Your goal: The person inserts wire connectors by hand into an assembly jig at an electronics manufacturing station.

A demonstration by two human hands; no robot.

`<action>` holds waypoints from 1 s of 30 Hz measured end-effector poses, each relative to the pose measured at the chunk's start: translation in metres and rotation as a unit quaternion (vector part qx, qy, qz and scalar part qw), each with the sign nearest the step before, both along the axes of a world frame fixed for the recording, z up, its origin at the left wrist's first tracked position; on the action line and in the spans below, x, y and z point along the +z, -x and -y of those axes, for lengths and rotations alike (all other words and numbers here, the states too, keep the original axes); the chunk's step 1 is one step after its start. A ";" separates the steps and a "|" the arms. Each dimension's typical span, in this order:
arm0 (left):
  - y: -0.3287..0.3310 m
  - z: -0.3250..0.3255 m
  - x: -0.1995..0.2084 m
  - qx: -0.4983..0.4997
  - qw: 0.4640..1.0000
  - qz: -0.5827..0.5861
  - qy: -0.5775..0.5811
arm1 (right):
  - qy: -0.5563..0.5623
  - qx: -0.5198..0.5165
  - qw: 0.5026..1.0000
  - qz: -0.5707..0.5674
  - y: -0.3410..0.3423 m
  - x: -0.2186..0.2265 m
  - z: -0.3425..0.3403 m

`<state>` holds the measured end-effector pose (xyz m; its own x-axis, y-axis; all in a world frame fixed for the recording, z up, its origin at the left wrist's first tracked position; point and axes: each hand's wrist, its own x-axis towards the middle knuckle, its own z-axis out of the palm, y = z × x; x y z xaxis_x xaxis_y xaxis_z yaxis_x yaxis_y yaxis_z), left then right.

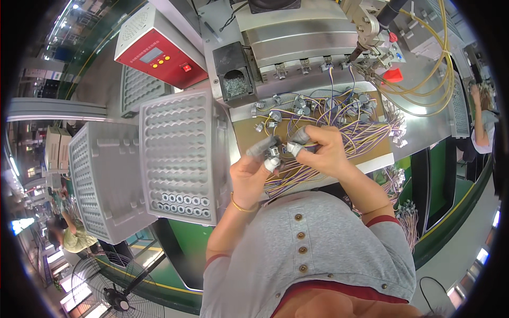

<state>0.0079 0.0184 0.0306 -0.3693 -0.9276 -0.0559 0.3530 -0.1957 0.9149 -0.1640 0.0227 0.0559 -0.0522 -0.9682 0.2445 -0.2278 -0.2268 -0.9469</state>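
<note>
My left hand and my right hand meet over a brown work board, both with grey finger cots on the fingertips. Between them they pinch a small metal part with thin purple and yellow wires trailing from it. A bundle of the same wires spreads across the board to the right of my right hand. Several small wired parts lie in a row at the board's far edge.
A grey moulded tray with a row of ring-shaped parts along its near edge stands left of the board, another tray beside it. Behind are a red control box, a black bin, a metal machine and yellow hoses. Other people work at far right and lower left.
</note>
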 end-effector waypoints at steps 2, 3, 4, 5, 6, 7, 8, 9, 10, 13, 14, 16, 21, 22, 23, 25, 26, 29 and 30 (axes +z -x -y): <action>0.002 0.000 0.000 0.006 1.000 -0.006 -0.002 | 0.011 0.003 1.000 -0.009 0.000 0.000 0.000; 0.002 -0.001 0.000 0.007 1.000 -0.001 0.006 | 0.022 0.008 1.000 -0.018 -0.001 0.000 0.000; 0.003 -0.001 0.000 0.009 1.000 0.005 0.014 | 0.022 0.008 1.000 -0.019 -0.001 0.001 0.000; 0.004 -0.002 0.001 0.008 1.000 0.005 0.014 | 0.021 0.013 0.999 -0.020 -0.001 0.001 0.000; 0.006 -0.002 0.004 0.009 1.000 0.015 0.017 | 0.019 0.018 0.999 -0.022 -0.001 0.001 0.000; 0.006 -0.003 0.005 0.010 0.999 0.025 0.021 | 0.019 0.018 0.999 -0.021 -0.002 0.000 0.000; 0.006 -0.004 0.005 0.009 0.999 0.025 0.021 | 0.022 0.014 1.000 -0.016 -0.004 -0.002 -0.001; 0.006 -0.004 0.005 0.010 0.999 0.031 0.028 | 0.026 0.011 1.000 -0.011 -0.005 -0.003 -0.001; 0.005 -0.004 0.004 0.010 0.999 0.037 0.034 | 0.026 0.010 1.000 -0.010 -0.005 -0.003 -0.001; 0.008 -0.005 0.005 0.046 0.984 0.123 0.123 | 0.031 0.009 0.999 -0.026 -0.004 0.000 -0.001; 0.008 -0.005 0.005 0.046 0.984 0.124 0.123 | 0.052 0.012 0.998 -0.038 -0.003 0.001 -0.001; 0.010 -0.005 0.007 0.072 0.946 0.210 0.238 | 0.073 0.016 0.996 -0.050 -0.002 0.003 -0.001; 0.012 -0.001 0.004 0.058 0.968 0.163 0.180 | 0.045 0.044 0.996 -0.056 0.001 0.005 -0.001; 0.013 0.000 0.001 0.061 0.977 0.135 0.152 | 0.046 0.040 0.996 -0.059 0.000 0.004 -0.001; 0.015 0.001 0.000 0.056 0.978 0.130 0.154 | 0.053 0.046 0.996 -0.063 0.001 0.002 0.000; 0.018 0.001 -0.003 0.067 0.993 0.073 0.069 | 0.061 0.042 0.994 -0.074 0.004 -0.006 0.000; 0.018 0.000 -0.005 0.066 0.994 0.074 0.034 | 0.075 0.045 0.993 -0.083 0.005 -0.012 0.000; 0.017 0.000 -0.008 0.057 0.994 0.087 -0.018 | 0.083 0.059 0.986 -0.133 0.023 -0.012 -0.001; 0.016 0.000 -0.012 0.086 0.992 0.094 0.025 | 0.085 0.043 0.989 -0.111 0.030 -0.014 -0.003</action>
